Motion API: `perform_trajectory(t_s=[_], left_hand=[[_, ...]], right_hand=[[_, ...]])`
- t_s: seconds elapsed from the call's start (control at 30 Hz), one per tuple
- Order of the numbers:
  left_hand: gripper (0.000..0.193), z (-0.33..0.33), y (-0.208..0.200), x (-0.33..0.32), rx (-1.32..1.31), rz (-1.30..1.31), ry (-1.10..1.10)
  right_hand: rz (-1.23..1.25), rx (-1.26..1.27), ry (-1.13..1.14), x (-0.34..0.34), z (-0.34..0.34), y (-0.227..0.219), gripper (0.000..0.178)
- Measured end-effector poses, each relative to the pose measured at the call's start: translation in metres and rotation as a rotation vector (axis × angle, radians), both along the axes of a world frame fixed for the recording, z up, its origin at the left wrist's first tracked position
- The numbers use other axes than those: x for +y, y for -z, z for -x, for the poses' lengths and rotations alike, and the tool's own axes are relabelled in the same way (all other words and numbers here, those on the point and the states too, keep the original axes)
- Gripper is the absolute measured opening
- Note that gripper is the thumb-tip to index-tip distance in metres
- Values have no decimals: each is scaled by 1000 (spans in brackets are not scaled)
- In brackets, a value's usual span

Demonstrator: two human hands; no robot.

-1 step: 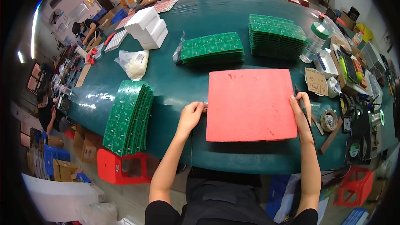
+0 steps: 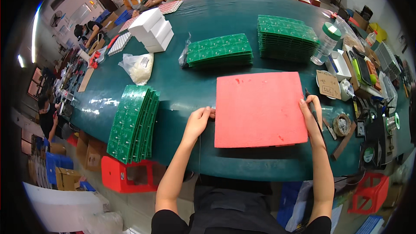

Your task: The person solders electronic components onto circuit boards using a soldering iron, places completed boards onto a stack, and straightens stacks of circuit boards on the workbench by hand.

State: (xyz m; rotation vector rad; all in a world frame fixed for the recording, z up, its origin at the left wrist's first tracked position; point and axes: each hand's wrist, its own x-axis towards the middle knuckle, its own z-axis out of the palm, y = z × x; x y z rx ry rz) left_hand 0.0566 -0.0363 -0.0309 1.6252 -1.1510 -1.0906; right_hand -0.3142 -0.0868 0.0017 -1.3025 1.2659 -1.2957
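In front of me is a flat red-pink foam board point(image 2: 260, 110). Under its lower edge a sliver of red and a dark shadow show; what it rests on is hidden. My left hand point(image 2: 198, 125) is closed at the board's left edge, fingertips against it, and a thin solder wire point(image 2: 199, 158) hangs down from that hand. On the opposite side my right hand point(image 2: 313, 119) presses its thumb on the board's right edge. Between that hand's fingers sits a dark, pen-like soldering iron point(image 2: 314, 113), its cable running down along the forearm.
Green circuit-board stacks stand at left point(image 2: 132, 123), far middle point(image 2: 221, 50) and far right point(image 2: 286, 34). White boxes point(image 2: 151, 30) and a bag of pale parts point(image 2: 141, 67) lie far left. At right are a jar point(image 2: 327, 41), a wire-wool cup point(image 2: 341, 125) and a solder spool point(image 2: 393, 123).
The view has shifted very slightly. Both hands keep their places at the foam board's edges, and the board has barely moved.
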Motion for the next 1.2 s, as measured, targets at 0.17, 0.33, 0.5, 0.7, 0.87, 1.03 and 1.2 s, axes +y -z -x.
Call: perform_trajectory(t_s=[0.17,0.33,0.5,0.7,0.87,1.03,1.2], left_hand=[[45,8,2,2,-293,88,32],[40,21,-13,4,-491,107,114],[43,24,-9,-1,-378,30,158],[45,14,-13,4,190,-53,79],[50,-1,-35,19,630,31,220],[50,-7,-62,29,302,382,423],[37,3,-30,18,-479,1067,587]], right_hand=[[140,169,11,-25,-4,25,20],[407,660,56,-31,-12,35,29],[193,653,14,-26,3,45,29],[156,467,-29,-20,-6,42,30],[121,25,-53,29,-7,-29,33],[109,427,-337,54,56,-45,42],[436,485,-534,76,71,-18,30]])
